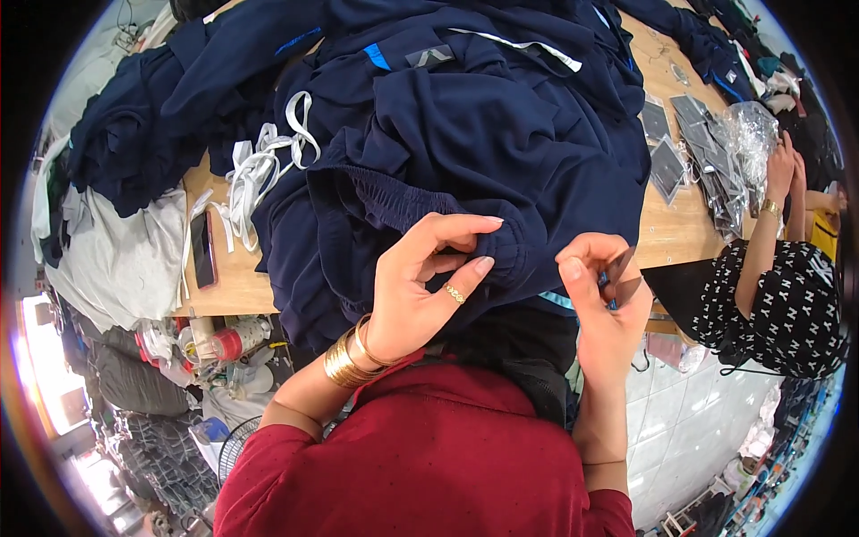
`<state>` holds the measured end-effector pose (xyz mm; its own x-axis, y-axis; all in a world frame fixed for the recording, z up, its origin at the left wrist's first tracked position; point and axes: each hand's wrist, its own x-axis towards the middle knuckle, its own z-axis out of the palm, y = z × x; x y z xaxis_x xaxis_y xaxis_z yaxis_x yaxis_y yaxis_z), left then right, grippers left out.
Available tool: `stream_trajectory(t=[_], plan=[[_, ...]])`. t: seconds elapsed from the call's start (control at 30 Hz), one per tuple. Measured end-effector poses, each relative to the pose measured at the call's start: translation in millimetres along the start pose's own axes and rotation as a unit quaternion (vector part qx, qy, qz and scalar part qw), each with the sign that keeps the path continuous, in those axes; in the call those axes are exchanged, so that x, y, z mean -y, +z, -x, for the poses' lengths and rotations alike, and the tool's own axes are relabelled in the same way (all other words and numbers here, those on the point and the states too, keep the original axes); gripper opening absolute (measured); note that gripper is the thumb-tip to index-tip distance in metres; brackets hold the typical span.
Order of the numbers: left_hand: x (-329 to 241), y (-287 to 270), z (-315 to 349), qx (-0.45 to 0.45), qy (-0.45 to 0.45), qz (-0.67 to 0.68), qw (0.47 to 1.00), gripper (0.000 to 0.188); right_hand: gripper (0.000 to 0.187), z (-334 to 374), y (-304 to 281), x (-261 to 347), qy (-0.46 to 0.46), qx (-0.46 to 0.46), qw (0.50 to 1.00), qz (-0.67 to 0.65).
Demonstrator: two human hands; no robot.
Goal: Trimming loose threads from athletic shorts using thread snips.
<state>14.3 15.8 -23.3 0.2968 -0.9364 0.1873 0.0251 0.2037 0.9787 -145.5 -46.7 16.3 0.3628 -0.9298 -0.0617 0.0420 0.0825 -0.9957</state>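
Observation:
A navy garment (555, 152) with a gathered elastic waistband (403, 199) lies heaped in front of me. My left hand (425, 282), wearing a ring and gold bangles, pinches the waistband's near end between thumb and fingers. Just right of it, my right hand (608, 295) is raised and closed, apart from the cloth. Within its curled fingers sits a small tool with a blue part and a flat grey blade, apparently thread snips (630, 265); most of it is hidden by the palm and fingers.
More navy clothing (170, 98), white cords (259, 174) and a phone (204, 251) lie to the left on the wooden table (676, 237). Flat grey packets (667, 166) lie at right, where another person's hands (783, 174) hold clear plastic (750, 130). Pale cloth (125, 255) hangs off the left edge.

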Motion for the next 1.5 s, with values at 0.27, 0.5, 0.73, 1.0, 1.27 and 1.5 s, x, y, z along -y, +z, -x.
stream_trajectory(t=[0.27,0.5,0.73,1.0,1.27,1.5], plan=[[-7,-4,-2,0.011,-0.014,-0.058,0.998,0.031,0.015,-2,11,-11,-0.079,-0.002,0.978,0.193],[-3,-9,-2,0.034,-0.054,-0.066,0.996,0.028,0.016,-7,16,-21,-0.089,0.044,0.960,0.260],[-5,-11,-4,0.058,-0.052,-0.096,0.992,0.021,0.014,-7,15,-19,-0.151,0.097,0.933,0.311],[2,-18,-5,0.024,-0.142,-0.085,0.986,0.009,0.027,-8,4,-11,-0.065,0.097,0.921,0.371],[10,-20,-2,-0.010,-0.265,0.136,0.954,0.009,0.028,15,13,-18,-0.013,0.104,0.944,0.312],[17,-4,10,-0.030,-0.206,0.263,0.942,0.008,0.018,16,23,-40,-0.137,0.064,0.928,0.342]])
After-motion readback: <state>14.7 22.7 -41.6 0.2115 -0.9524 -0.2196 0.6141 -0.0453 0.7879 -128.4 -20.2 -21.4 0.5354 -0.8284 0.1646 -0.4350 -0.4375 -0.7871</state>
